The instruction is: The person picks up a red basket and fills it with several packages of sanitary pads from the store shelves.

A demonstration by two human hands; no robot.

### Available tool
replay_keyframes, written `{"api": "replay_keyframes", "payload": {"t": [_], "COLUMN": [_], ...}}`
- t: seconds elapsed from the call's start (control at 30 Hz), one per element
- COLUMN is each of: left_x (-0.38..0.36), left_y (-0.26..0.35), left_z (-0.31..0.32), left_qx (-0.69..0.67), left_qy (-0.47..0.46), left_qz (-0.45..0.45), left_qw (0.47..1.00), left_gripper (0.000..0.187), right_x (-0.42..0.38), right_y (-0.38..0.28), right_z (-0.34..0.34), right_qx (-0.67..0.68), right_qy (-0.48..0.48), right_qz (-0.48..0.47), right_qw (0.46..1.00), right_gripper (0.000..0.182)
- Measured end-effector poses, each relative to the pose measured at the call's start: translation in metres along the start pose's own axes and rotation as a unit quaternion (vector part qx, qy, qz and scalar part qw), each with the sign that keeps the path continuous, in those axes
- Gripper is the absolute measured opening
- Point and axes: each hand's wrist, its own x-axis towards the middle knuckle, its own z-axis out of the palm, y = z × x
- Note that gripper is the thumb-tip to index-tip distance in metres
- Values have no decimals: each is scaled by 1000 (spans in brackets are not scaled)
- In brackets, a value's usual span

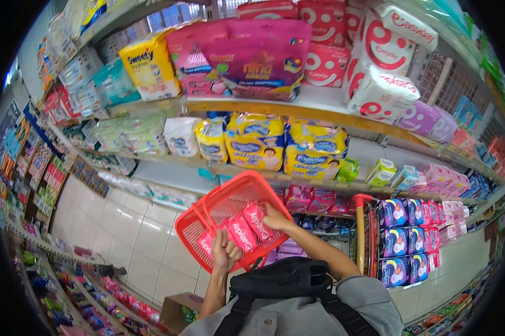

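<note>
A red plastic shopping basket (181,228) hangs in front of my body, tilted, with its perforated inside facing up. Several pink Easyday packs (242,233) lie in it side by side. My left hand (225,252) is closed in a fist round the basket's thin handle, at the near side; the fingers hide part of the handle. Inside the basket's right half, my right hand (275,217) has its fingers closed on the end of the rightmost pink pack (256,219). Its fingertips are partly hidden against the wrapper.
Shelves ahead carry yellow diaper packs (255,147), a magenta Nina pack (258,59) and white-and-red Easyday packs (384,47). A cart with a yellow handle (360,241) stands right, near stacked Softex packs (395,242). An open cardboard box (177,313) sits on the tiled floor (152,241).
</note>
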Motion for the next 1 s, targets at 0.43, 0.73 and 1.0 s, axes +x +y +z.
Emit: {"api": "replay_keyframes", "payload": {"t": [0.43, 0.73, 1.0], "left_x": [3, -15, -28], "left_y": [5, 13, 17], "left_z": [-23, -39, -47], "left_qx": [-13, -20, -42], "left_qy": [73, 101, 130], "left_qz": [32, 63, 82], "left_qw": [997, 993, 987], "left_gripper": [44, 45, 46], "right_x": [5, 101, 110], "right_y": [-308, -325, -346], "right_z": [-301, -376, -389], "right_qx": [-262, -559, -547], "right_qy": [408, 350, 173], "right_qz": [-354, -56, 32], "right_qw": [799, 750, 818], "right_gripper": [23, 68, 87]}}
